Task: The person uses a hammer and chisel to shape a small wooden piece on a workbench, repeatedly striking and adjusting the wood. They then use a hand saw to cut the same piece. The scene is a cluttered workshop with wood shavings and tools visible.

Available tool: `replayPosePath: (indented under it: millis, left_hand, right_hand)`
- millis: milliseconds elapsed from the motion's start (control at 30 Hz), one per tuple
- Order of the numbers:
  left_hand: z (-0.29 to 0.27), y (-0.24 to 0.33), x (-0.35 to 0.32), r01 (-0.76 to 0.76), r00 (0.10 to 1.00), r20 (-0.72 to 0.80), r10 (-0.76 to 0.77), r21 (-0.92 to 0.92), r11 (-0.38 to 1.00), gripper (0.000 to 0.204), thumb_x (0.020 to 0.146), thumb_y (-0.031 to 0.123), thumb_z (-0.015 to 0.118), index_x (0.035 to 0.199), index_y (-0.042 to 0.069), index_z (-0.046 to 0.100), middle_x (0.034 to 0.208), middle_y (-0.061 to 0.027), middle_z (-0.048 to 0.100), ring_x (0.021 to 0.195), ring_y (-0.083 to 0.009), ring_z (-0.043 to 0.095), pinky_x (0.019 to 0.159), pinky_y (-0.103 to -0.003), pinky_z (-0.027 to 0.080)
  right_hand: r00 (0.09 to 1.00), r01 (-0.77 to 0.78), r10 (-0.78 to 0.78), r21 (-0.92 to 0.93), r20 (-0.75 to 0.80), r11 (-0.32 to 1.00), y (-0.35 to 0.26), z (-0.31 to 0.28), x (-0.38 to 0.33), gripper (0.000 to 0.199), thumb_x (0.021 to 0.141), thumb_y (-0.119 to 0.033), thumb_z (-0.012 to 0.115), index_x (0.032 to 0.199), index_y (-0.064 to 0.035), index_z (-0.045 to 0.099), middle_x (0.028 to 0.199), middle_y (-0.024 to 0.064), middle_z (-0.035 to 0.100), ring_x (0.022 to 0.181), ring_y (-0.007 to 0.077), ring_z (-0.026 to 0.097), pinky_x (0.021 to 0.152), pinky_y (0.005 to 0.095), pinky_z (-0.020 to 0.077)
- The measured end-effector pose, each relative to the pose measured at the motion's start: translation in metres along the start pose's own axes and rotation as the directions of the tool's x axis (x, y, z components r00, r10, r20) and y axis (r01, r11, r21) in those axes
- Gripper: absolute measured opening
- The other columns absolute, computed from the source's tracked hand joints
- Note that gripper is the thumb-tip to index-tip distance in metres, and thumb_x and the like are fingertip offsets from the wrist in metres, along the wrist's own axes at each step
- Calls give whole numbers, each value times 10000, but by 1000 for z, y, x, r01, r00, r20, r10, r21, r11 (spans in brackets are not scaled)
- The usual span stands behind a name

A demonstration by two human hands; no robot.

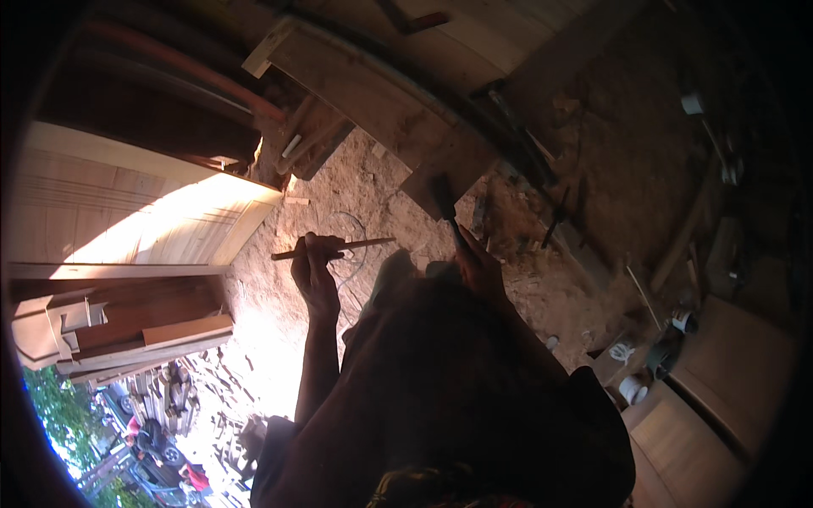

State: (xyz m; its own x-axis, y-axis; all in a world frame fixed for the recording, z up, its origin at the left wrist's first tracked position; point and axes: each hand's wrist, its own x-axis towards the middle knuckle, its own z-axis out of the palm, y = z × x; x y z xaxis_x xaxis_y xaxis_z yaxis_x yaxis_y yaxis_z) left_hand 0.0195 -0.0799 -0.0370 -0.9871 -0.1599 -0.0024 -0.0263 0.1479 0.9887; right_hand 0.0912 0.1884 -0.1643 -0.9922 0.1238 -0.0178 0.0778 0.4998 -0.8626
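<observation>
Stick [366,243] is clenched in the left hand [317,269]; the right hand [482,269] grasps a dark tool [442,198], possibly a hammer.

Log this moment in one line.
left hand: grips thin pointed stick | right hand: grips dark tool | below: dirt floor | left: partly sunlit wooden panel

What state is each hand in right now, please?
Left hand: closed, holding a stick.
Right hand: closed, holding a dark tool.
</observation>
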Motion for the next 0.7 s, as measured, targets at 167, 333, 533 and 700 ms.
replayPosePath:
  millis: [167, 333, 533, 700]
  left_hand:
    - [12, -1, -7, 10, 999, 39, -11, 28, 1000, 435, 1138, 314, 420, 931, -11, 622, 851, -127, 709, 742, -167, 669, 688, -302, 554]
    - [6, 3, -10, -43, 999, -18, 42, -16, 999, 440, 1140, 316, 408, 945, -11, 628, 840, -127, 710, 722, -171, 672, 693, -307, 563]
    - [-7, 1, -23, 31, 998, -52, -32, -14, 999, 462, 1137, 351, 420, 924, 3, 636, 836, -123, 716, 737, -167, 679, 685, -321, 577]
    - [-19, 1, -30, 13, 991, -135, -19, -47, 999, 480, 1137, 393, 407, 917, 32, 633, 819, -106, 705, 752, -179, 693, 687, -320, 578]
  right_hand:
    - [925, -375, 364, 429, 111, 822, -1, 2, 15, 457, 1090, -114, 506, 1545, -84, 482, 890, 43, 625, 631, 77, 529, 581, 263, 473]
    - [959, 166, -149, 52, -241, 985, 14, 9, 22, 479, 1075, -227, 568, 1530, -93, 501, 835, 36, 627, 593, 72, 513, 573, 260, 471]
    - [910, -364, 413, 565, 45, 741, 1, 0, 48, 465, 1058, -266, 611, 1492, -107, 559, 895, 63, 686, 629, 92, 568, 592, 281, 493]
    - [921, -381, 375, 468, 111, 797, 7, 2, 34, 459, 1074, -275, 576, 1496, -95, 549, 810, 34, 627, 622, 76, 569, 569, 283, 478]
